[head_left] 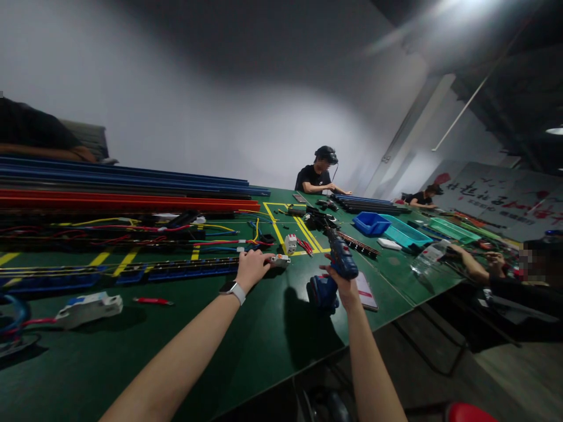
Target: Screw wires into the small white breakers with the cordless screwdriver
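Observation:
My right hand (342, 283) is wrapped round the grip of a blue and black cordless drill (343, 258). The drill points away from me, and its battery base hangs to the left of my wrist. My left hand (252, 267), with a watch on the wrist, is closed on the near end of a small white circuit breaker (280, 259) at the table top. Just beyond it stands another white breaker (290, 244) with red marks. Several red-handled pieces (305, 247) lie beside that one. A notebook or phone-like flat item (366, 292) is partly behind my right wrist.
A long blue rail (176, 271) with wires runs along the left of the green table (185, 346). Orange trunking (132, 202) lies behind it. At front left sits a wired breaker (90, 309). Blue (370, 224) and teal bins (402, 232) stand right. Other people sit around.

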A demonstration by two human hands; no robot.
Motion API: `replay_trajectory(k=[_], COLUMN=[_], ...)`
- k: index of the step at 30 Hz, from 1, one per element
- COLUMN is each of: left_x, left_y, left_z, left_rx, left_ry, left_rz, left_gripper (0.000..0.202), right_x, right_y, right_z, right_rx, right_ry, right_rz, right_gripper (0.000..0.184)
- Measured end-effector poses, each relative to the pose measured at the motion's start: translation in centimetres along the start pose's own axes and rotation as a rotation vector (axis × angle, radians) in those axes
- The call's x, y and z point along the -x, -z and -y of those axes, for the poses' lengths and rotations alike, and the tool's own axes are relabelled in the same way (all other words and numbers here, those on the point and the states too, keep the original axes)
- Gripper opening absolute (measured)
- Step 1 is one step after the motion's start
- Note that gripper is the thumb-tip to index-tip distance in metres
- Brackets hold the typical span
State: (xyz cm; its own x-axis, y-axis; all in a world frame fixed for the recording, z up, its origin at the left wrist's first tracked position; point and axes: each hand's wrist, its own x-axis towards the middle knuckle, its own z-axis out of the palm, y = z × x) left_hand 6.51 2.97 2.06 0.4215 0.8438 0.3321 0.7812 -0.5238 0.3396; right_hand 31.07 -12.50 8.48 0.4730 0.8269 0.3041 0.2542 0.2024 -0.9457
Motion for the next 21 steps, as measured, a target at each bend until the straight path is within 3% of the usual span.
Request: replay_trajectory(k=[5, 9, 15, 21], left_x=[-0.2, -0.5, -0.5, -0.8], left_y=[-0.1, -0.1, -0.3, -0.3], left_z=[0.2, 0.5, 0.8, 1.1], left_rx=[0.008, 0.002, -0.009, -0.016], left_ry=[-0.006, 0.017, 0.008, -0.009], left_rz=[-0.004, 0.001, -0.015, -0.02], left_gripper=[0.032, 0.031, 0.028, 0.03], right_x=[-0.6, 1.2, 5.5, 7.0], right_y=[-0.7, -1.8, -4.3, -5.5], right_z=[-0.1, 0.5, 3.2, 5.0], right_rx=[0.039, 0.052, -0.034, 0.014], right_ry=[-0.062, -0.146, -0.278, -0.35], right_rz=[-0.006, 0.001, 0.266, 0.423], right_gripper=[0.043, 0.041, 0.03, 0.022])
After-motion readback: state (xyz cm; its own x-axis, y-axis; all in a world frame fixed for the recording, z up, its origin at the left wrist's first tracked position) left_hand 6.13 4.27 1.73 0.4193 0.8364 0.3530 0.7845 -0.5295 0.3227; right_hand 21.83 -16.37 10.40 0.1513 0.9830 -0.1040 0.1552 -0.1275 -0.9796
